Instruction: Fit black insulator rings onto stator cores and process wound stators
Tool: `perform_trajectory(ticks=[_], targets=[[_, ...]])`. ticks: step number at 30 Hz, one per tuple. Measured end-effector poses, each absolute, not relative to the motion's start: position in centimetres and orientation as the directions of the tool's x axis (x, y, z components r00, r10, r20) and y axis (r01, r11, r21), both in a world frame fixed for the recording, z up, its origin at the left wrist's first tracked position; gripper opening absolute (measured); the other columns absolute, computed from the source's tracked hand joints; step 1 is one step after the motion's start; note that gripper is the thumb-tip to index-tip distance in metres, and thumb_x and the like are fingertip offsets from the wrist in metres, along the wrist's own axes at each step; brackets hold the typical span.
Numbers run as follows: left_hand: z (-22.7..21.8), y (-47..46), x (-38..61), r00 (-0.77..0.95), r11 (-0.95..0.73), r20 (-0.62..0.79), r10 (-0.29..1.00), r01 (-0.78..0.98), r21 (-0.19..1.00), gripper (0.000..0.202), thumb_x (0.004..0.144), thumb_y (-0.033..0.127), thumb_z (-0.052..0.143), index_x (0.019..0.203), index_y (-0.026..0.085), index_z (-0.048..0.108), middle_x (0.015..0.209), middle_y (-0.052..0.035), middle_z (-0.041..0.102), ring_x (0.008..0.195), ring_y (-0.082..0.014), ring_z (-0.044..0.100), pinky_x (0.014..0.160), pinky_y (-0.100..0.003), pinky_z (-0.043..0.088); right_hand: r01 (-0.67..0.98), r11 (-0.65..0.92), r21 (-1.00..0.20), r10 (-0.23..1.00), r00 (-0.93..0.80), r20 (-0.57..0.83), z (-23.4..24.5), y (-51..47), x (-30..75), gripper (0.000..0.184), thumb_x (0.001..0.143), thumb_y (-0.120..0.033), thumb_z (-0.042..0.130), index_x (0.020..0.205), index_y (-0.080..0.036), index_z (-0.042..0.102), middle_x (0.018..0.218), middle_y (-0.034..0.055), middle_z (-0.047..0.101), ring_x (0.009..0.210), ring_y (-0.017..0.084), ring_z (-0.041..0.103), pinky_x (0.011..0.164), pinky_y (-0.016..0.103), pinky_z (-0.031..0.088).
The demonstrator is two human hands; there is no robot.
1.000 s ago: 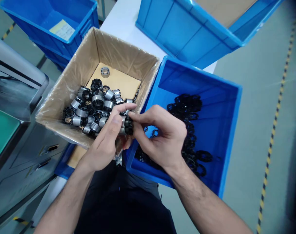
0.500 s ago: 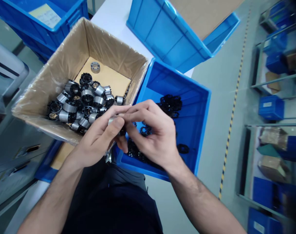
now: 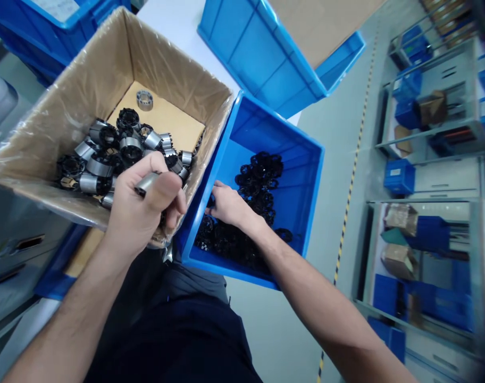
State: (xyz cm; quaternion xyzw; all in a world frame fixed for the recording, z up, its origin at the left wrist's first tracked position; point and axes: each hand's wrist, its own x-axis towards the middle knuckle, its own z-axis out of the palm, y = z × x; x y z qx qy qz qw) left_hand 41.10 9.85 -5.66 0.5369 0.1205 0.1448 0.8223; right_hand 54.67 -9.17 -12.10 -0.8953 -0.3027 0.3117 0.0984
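The left hand curls closed around a silver metal cylinder over the near corner of the plastic-lined brown cardboard box. Inside the blue plastic bin, by its left edge, the right hand bends its fingers among black toothed rings; whether they grip any, I cannot tell.

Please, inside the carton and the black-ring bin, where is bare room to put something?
Carton: the cardboard sheet, between the lone ring and the right wall. Blue bin: a floor patch between the far wall and the black rings. Crowded: the carton's near side, piled with metal parts, and the bin's floor near the right hand.
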Motion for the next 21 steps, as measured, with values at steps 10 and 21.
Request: perform_trajectory(ticks=[10, 21], targets=[[-6.1, 10.1, 41.5, 0.942, 0.464, -0.180, 0.282, 0.030, 0.885, 0.047, 0.114, 0.070, 0.079, 0.137, 0.030, 0.075, 0.082, 0.0008, 0.063, 0.058, -0.0151, 0.060, 0.042, -0.025, 0.039, 0.331, -0.712, -0.619, 0.607, 0.733, -0.307, -7.2, -13.9, 55.9, 0.031, 0.107, -0.016, 0.065, 0.133, -0.018, 0.082, 0.115, 0.0084, 0.088, 0.087, 0.020, 0.080, 0.087, 0.036, 0.066], [-6.1, 9.5, 39.6, 0.968, 0.437, -0.189, 0.166, 0.099, 0.894, 0.051, 0.123, 0.077, 0.055, 0.139, 0.031, 0.071, 0.081, 0.0017, 0.062, 0.059, -0.0145, 0.053, 0.050, -0.027, 0.041, 0.291, -0.026, -0.956, 0.636, 0.743, 0.209, -1.2, -8.6, 52.3, 0.027, 0.102, -0.012, 0.089, 0.118, -0.033, 0.097, 0.107, 0.0025, 0.087, 0.098, 0.020, 0.079, 0.076, 0.030, 0.065]])
